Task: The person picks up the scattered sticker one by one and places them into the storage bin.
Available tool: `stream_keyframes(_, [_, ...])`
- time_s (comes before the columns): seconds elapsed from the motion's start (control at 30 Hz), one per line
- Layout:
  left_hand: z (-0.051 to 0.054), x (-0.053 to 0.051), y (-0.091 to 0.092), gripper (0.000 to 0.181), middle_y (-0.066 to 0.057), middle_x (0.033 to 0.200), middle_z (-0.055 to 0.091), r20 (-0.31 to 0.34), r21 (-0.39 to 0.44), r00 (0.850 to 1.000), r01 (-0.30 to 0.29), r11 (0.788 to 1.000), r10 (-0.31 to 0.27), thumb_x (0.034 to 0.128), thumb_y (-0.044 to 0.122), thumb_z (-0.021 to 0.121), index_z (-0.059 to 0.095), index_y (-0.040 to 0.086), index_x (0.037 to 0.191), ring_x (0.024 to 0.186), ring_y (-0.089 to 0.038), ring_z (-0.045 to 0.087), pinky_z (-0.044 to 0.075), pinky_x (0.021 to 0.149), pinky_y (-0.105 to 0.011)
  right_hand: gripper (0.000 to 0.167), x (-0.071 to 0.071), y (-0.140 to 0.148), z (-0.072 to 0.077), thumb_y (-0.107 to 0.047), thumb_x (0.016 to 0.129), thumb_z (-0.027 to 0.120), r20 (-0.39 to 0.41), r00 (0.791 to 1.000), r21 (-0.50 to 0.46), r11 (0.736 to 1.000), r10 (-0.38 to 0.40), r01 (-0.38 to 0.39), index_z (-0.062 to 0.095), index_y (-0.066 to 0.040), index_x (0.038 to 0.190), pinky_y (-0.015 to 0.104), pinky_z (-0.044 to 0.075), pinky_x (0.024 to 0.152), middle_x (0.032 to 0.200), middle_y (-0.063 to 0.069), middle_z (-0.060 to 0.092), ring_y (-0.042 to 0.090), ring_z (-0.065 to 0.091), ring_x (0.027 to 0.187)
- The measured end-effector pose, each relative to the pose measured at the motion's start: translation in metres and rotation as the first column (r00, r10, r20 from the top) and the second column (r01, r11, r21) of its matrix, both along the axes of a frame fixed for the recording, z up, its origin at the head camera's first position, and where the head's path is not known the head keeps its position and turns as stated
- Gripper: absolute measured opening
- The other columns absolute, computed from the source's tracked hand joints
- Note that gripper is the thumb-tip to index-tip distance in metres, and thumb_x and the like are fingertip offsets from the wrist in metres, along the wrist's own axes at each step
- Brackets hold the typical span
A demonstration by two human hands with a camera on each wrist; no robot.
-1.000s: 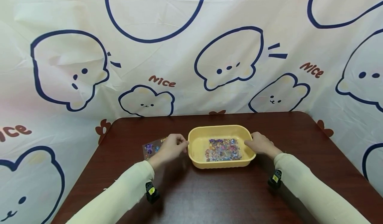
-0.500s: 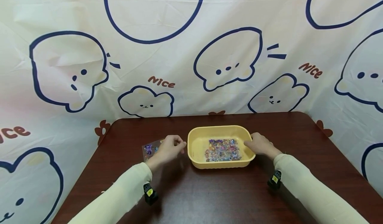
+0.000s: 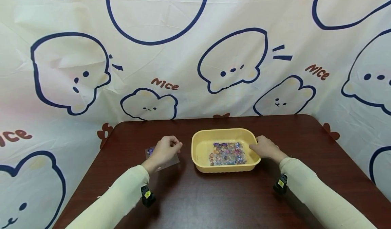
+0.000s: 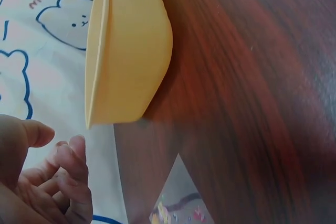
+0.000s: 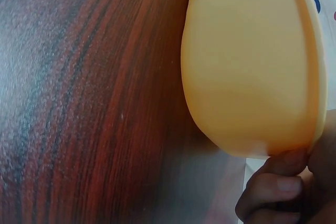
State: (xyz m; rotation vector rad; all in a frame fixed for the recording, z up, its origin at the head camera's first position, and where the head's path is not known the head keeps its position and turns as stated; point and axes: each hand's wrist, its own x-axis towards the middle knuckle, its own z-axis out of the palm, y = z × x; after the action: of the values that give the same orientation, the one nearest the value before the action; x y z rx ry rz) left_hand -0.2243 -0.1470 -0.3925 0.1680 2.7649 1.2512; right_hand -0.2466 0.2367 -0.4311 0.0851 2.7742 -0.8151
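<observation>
A yellow plastic basin (image 3: 226,169) stands on the table, with sparkling, many-coloured small pieces (image 3: 227,153) in a clear pack or sheet on its floor. My right hand (image 3: 268,148) grips the basin's right end; in the right wrist view its curled fingers (image 5: 286,183) press against the outer wall under the rim. To the basin's left, my left hand (image 3: 163,151) hovers over a clear sheet with coloured stickers (image 3: 172,161), partly hiding it. The left wrist view shows thumb and fingers (image 4: 73,161) apart, loosely bent, with nothing between them.
The dark red-brown table (image 3: 207,198) has rounded far corners. Behind it hangs a pale cloth (image 3: 186,62) printed with cartoon animals. A small black device is strapped to each wrist.
My left hand has moved left, from beside the basin's left rim to above the clear sticker sheet, whose lower right part now shows. My right hand and the basin have stayed put.
</observation>
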Motion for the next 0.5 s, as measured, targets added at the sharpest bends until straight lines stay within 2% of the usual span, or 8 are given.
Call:
stream_keyframes(0.2, [0.002,-0.004,-0.011,0.019,-0.014,0.089,0.072,-0.012,-0.023,1.000,-0.005,1.000,0.005,0.1018,0.022,0.057,0.066,0.007,0.094,0.071,-0.015,0.059,0.045,0.062,-0.027,0.036,0.000,0.000,0.000,-0.028,0.099,0.053,0.000,1.000,0.004,1.000,-0.002,0.002,0.064,0.004,0.111,0.029,0.049,0.056,0.076,0.008,0.065,0.015,0.064,0.060])
stream_keyframes(0.5, [0.001,-0.010,-0.031,0.021,-0.010,0.087,0.068,0.007,-0.060,1.000,-0.026,0.998,0.027,0.1019,0.024,0.056,0.065,0.005,0.100,0.072,-0.017,0.059,0.045,0.061,-0.029,0.037,-0.001,0.000,0.000,-0.028,0.098,0.053,0.001,1.000,0.005,1.000,-0.002,0.002,0.063,0.005,0.113,0.030,0.049,0.056,0.077,0.008,0.065,0.015,0.064,0.061])
